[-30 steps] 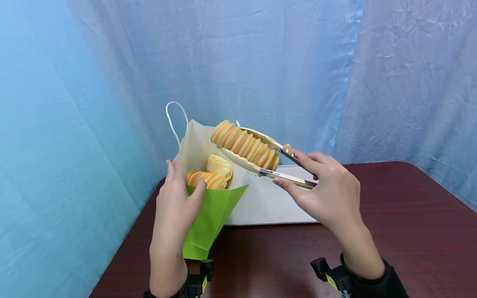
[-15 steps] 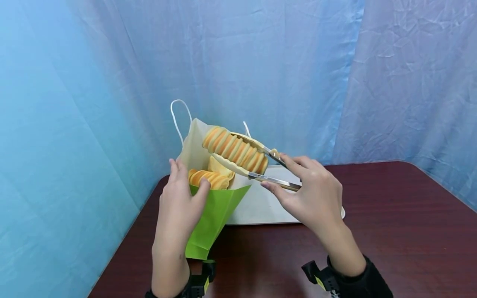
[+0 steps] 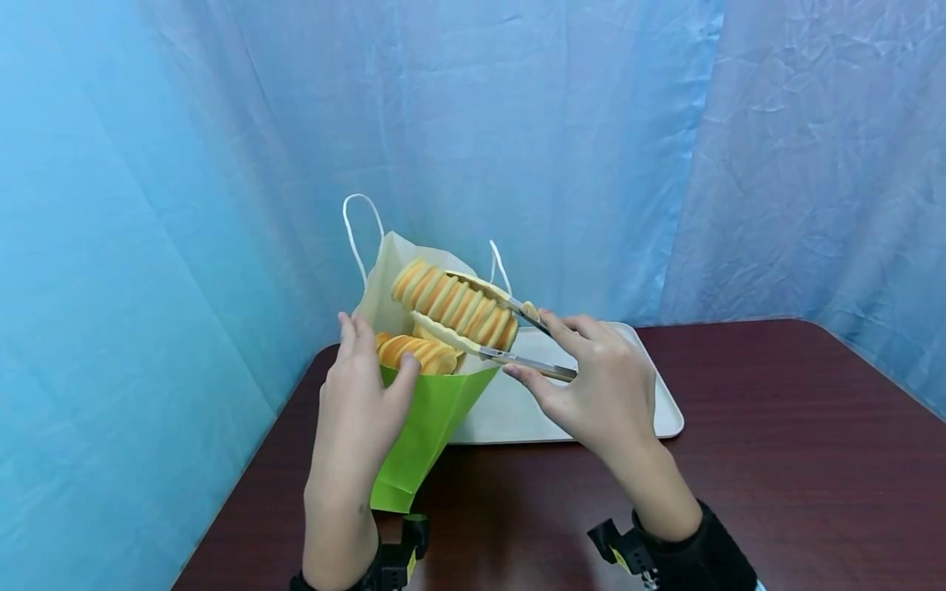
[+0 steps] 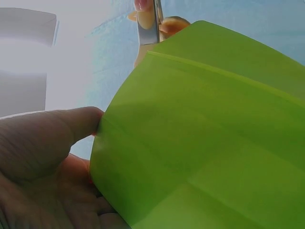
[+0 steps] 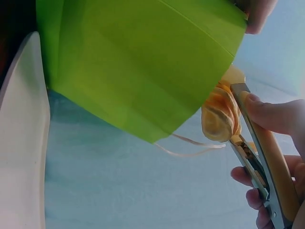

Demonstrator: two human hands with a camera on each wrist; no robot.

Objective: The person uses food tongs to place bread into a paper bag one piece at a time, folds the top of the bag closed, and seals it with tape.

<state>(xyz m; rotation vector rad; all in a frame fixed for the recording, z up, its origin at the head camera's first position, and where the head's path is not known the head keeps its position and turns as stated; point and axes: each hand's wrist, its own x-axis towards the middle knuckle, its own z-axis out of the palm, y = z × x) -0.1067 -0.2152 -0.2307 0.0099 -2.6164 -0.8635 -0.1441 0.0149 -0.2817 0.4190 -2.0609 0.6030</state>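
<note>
My right hand [image 3: 602,386] grips a pair of tongs [image 3: 528,365] with metal arms and cream-coloured ends. Between the tong ends is a ridged, golden bread roll [image 3: 454,304], tilted over the mouth of a green paper bag [image 3: 429,431] with a white inside. My left hand [image 3: 358,402] holds the bag at its left side; in the left wrist view the thumb [image 4: 86,121] lies at the bag's edge. Inside the bag lies another ridged roll [image 3: 421,353], with a second bread piece partly hidden behind it. The right wrist view shows the held bread roll [image 5: 220,114] near the bag's rim.
A white tray [image 3: 517,419] lies on the dark red-brown table [image 3: 776,443], behind and right of the bag. White cord handles [image 3: 353,213] stand up from the bag. Blue cloth [image 3: 517,123] hangs behind and to the left.
My right hand has moved left and slightly down with the tongs and roll, farther over the bag's mouth. The bag and my left hand have shifted slightly right. More of the tray shows.
</note>
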